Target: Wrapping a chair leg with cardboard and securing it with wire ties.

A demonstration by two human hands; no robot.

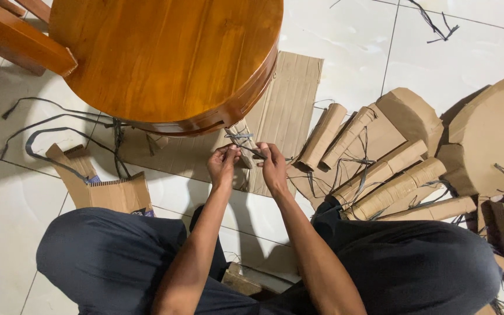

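Hands are meeting at the centre of the view, seen from above by a person sitting on a white tiled floor (345, 64) with dark-trousered knees spread wide. The left hand (223, 165) and right hand (272, 166) are both pinching a thin dark strap (251, 150) where it is crossing a cardboard-wrapped leg (241, 140) of a round, glossy wooden table (167, 58); the fingertips are closed on the strap, nearly touching each other. That wrapped leg is standing just under the table's rim, over a flat sheet of cardboard (287, 99).

Judging by the litter, the unwrapping seems well along. To the right, several cardboard tubes (380, 175) are lying loose in a pile with cut straps trailing among them, beside large rounded cardboard pieces (491, 128). To the left, a torn cardboard scrap (106, 189) and loose strapping (48, 125) are lying on the tiles. The tabletop is already showing bare wood, while this leg is still covered and bound. A second wooden piece (13, 35) is reaching in at upper left.
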